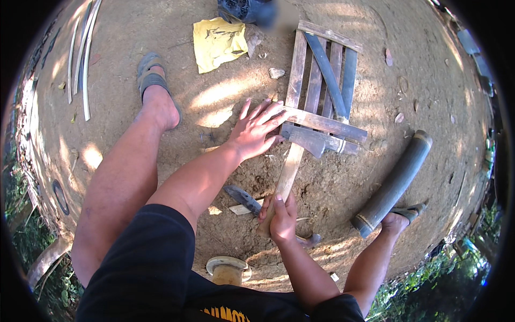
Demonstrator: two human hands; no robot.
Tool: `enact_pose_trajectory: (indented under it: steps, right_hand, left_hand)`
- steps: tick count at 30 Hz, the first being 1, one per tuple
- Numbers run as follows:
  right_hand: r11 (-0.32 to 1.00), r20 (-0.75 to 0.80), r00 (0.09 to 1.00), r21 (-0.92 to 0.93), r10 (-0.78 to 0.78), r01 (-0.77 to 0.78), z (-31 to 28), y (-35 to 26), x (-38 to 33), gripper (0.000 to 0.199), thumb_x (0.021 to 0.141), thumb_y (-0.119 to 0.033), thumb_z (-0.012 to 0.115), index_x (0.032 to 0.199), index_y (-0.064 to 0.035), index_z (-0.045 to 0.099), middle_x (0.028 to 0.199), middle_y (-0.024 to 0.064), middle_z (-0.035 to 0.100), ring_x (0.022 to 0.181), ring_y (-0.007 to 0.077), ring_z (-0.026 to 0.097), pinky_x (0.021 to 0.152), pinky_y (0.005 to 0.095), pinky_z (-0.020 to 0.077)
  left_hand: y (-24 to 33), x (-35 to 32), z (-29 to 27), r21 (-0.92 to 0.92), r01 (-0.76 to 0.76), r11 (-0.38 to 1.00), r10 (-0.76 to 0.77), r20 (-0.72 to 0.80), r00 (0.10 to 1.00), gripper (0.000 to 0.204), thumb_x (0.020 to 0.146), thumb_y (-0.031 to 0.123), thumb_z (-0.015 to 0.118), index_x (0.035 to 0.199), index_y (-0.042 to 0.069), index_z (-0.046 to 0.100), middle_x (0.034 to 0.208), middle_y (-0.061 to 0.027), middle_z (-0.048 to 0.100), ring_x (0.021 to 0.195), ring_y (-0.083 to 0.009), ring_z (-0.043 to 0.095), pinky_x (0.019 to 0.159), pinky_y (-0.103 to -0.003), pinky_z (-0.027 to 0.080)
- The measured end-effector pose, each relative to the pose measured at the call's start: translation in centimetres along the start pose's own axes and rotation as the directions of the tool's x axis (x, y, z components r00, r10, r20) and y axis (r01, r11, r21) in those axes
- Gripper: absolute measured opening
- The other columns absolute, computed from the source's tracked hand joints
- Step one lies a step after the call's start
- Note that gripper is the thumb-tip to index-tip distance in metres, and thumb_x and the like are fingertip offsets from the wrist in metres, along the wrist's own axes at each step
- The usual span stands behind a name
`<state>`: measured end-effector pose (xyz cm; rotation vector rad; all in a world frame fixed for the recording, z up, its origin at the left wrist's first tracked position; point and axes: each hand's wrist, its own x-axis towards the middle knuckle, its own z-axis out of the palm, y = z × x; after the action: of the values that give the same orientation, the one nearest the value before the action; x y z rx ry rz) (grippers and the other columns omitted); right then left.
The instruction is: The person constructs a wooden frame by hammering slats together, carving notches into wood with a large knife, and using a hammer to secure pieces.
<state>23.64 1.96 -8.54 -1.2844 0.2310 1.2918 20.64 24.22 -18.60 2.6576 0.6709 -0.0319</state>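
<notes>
My right hand [281, 217] grips the wooden handle of an axe [291, 166]. The axe head lies against the near end of a slatted wood or bamboo frame [324, 122]. With fingers spread, my left hand [255, 129] rests at the left end of the frame's near crosspiece, its fingertips touching or just beside it. Inside the frame are several lengthwise slats, and a dark strip [327, 72] lies slantwise across them. Below my right hand a dark-bladed knife [244, 198] is on the ground, partly hidden by that hand.
A thick bamboo tube [394, 182] lies at the right by my foot. Yellow sheet material [220, 43] is spread at the top, near a dark blue object [241, 11]. Long thin strips [86, 59] lie at the far left. A round-topped stub [228, 271] stands close to my body.
</notes>
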Motion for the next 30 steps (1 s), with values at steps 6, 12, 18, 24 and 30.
enact_pose_trajectory:
  steps: [6, 12, 18, 24, 30]
  right_hand:
    - [0.997, 0.013, 1.000, -0.070, 0.022, -0.021, 0.6, -0.8, 0.2, 0.036, 0.107, -0.022, 0.041, 0.138, -0.0057, 0.035, 0.086, 0.0106, 0.055, 0.061, 0.0172, 0.055, 0.053, 0.0324, 0.0498]
    - [0.994, -0.081, 0.992, -0.056, -0.093, 0.089, 1.1, -0.3, 0.2, 0.034, 0.107, -0.022, 0.043, 0.136, -0.0056, 0.036, 0.085, 0.0110, 0.055, 0.060, 0.0174, 0.055, 0.052, 0.0329, 0.0502]
    - [0.995, -0.034, 0.997, -0.074, -0.066, 0.063, 1.1, 0.0, 0.3, 0.016, 0.108, -0.020, 0.044, 0.108, -0.0056, 0.038, 0.083, 0.0110, 0.055, 0.059, 0.0176, 0.056, 0.053, 0.0332, 0.0506]
    - [0.986, -0.040, 0.996, -0.154, -0.075, 0.068, 0.4, 0.2, 0.6, 0.017, 0.107, -0.022, 0.044, 0.112, -0.0068, 0.037, 0.083, 0.0110, 0.055, 0.059, 0.0175, 0.056, 0.050, 0.0329, 0.0505]
    - [0.993, -0.008, 0.999, -0.112, -0.043, 0.042, 0.2, 0.0, 1.0, 0.013, 0.108, -0.016, 0.043, 0.111, -0.0057, 0.036, 0.083, 0.0102, 0.055, 0.058, 0.0161, 0.056, 0.051, 0.0315, 0.0504]
  left_hand:
    - [0.2, -0.2, 0.0, -0.043, 0.024, 0.999, -0.025, -0.006, 1.000, 0.069, 0.097, 0.048, 0.059, 0.157, 0.026, 0.036, 0.166, -0.0011, 0.027, 0.153, -0.0246, 0.023, 0.126, -0.057, 0.004]
    - [0.1, 0.0, 0.0, -0.083, 0.014, 0.996, -0.016, -0.031, 0.999, 0.067, 0.096, 0.048, 0.059, 0.156, 0.027, 0.038, 0.167, -0.0008, 0.025, 0.153, -0.0248, 0.023, 0.126, -0.057, 0.005]
    - [-0.3, 0.1, 0.7, -0.204, -0.044, 0.978, 0.016, -0.141, 0.990, 0.056, 0.091, 0.038, 0.070, 0.145, 0.031, 0.055, 0.166, -0.0053, 0.027, 0.151, -0.0293, 0.029, 0.123, -0.062, 0.007]
    - [-0.8, -0.1, 1.3, -0.278, -0.087, 0.957, 0.027, -0.212, 0.977, 0.042, 0.083, 0.029, 0.079, 0.124, 0.027, 0.072, 0.164, -0.0064, 0.032, 0.150, -0.0306, 0.032, 0.122, -0.063, 0.011]
    - [-1.0, 0.0, 1.5, -0.283, -0.100, 0.954, 0.031, -0.239, 0.971, 0.040, 0.083, 0.032, 0.079, 0.122, 0.028, 0.072, 0.162, -0.0040, 0.036, 0.148, -0.0292, 0.035, 0.121, -0.063, 0.013]
